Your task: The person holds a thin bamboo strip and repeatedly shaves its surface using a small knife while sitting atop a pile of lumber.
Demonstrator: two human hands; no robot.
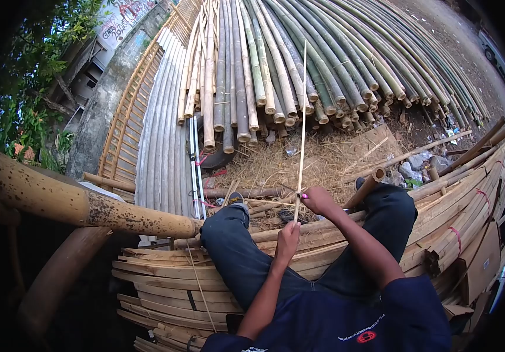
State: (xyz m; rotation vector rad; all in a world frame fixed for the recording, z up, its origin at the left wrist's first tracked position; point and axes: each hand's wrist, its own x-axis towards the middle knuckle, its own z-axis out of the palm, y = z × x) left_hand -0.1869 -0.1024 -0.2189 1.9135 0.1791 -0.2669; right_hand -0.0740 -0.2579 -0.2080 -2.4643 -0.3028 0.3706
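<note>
Head view — my left hand (288,236) (nearer) and right hand (318,199) clamp the bamboo strip (302,117); best held upright, steady.

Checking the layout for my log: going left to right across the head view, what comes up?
Spotted bamboo pole → grey corrugated sheets → left hand → right hand → bundled bamboo slats. Both hands grip a thin bamboo strip.
</note>
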